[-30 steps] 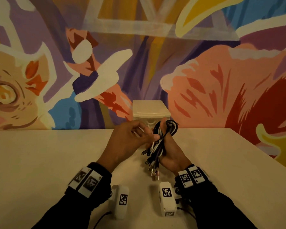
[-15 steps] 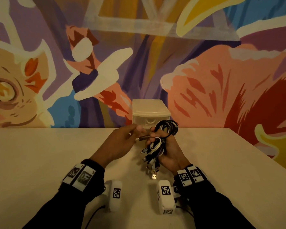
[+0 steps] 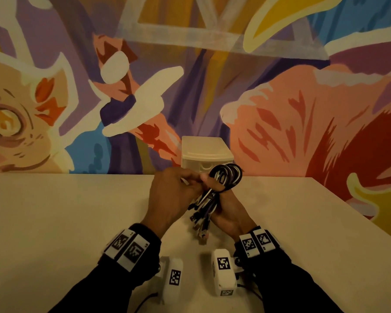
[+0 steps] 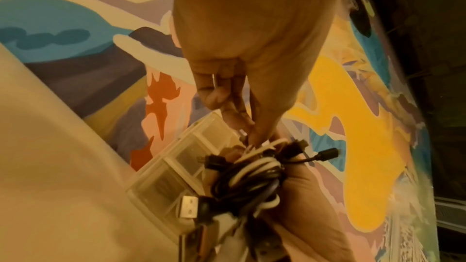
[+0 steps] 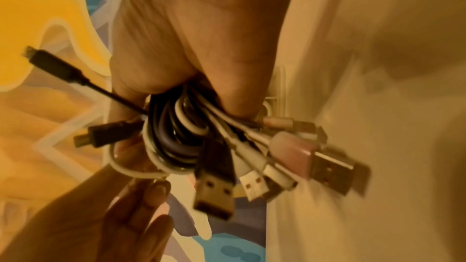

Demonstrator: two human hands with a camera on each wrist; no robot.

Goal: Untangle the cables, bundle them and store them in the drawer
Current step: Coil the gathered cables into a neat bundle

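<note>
A coiled bundle of black, white and purple cables (image 3: 224, 180) (image 4: 252, 178) (image 5: 174, 136) is held above the table, its USB plugs (image 5: 214, 192) hanging toward me. My right hand (image 3: 221, 206) (image 5: 201, 51) grips the bundle around its middle. My left hand (image 3: 176, 190) (image 4: 242, 79) reaches in from the left and pinches a white cable loop (image 5: 136, 170) at the bundle's edge. The small translucent drawer unit (image 3: 207, 154) (image 4: 176, 166) stands against the wall just behind the hands, its drawers closed.
The beige table (image 3: 54, 222) spreads wide to both sides, with its right edge (image 3: 359, 208) slanting away. A painted mural wall (image 3: 280, 109) rises directly behind the drawer unit.
My left hand pulled out to the left with a cable end, then came back in against the bundle. The right hand kept its grip and stayed in place.
</note>
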